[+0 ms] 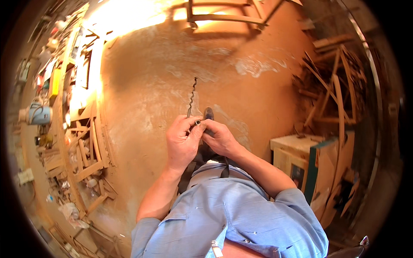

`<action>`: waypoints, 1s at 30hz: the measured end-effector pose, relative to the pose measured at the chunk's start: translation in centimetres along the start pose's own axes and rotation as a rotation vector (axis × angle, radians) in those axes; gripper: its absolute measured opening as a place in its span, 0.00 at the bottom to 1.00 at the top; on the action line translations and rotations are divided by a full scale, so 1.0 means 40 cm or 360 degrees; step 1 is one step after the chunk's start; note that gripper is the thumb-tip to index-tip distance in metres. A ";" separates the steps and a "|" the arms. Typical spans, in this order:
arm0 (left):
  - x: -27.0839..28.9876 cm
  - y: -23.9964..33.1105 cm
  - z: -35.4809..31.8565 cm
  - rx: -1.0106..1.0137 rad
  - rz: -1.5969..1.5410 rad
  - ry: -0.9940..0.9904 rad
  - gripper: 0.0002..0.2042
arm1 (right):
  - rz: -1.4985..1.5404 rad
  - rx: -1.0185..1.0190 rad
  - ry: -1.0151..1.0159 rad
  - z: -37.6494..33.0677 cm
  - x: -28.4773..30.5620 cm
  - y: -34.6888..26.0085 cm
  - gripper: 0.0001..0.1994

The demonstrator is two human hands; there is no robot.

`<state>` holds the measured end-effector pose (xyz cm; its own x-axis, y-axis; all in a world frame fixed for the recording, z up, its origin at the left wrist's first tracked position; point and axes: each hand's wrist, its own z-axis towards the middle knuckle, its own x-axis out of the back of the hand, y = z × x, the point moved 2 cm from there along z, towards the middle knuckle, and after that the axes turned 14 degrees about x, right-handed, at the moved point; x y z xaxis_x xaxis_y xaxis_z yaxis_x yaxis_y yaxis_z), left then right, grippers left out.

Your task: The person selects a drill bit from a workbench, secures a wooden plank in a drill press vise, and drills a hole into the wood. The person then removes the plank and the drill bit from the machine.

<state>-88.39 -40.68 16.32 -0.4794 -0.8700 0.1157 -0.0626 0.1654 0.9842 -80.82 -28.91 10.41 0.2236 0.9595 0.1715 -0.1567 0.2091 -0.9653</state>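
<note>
- Dusty orange-brown workshop floor (pixel 172 73) fills the background, sunlit at the far edge.
- Left hand (pixel 183 139) is closed, thumb and fingers pinching the lower end of a long twisted auger bit (pixel 192 96), which points away from the person over the floor.
- Right hand (pixel 219 137) is curled just beside it, fingertips touching the left hand's at the bit's shank; a small dark piece sits between the fingertips (too small to tell what it is).
- A dark shoe tip (pixel 208 113) shows just beyond the right hand.
- Both forearms come out of rolled blue shirt sleeves (pixel 241 210).
- To the right stands a pale wooden box (pixel 292 146), with curved wooden frames (pixel 335 90) stacked behind it.
- Along the left, wood offcuts (pixel 88 150) and a blue power tool (pixel 38 114) lie well apart from the hands.
</note>
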 end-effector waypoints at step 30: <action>0.705 0.009 0.760 0.0268 -0.0885 0.0423 0.13 | -0.0573 0.0537 -0.0671 1.103 -0.386 0.033 0.12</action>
<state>-128.54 -51.02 15.87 -0.1038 -0.9288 -0.3557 -0.3866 -0.2918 0.8748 -126.92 -35.12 15.17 -0.0674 0.7960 0.6015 -0.4514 0.5133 -0.7299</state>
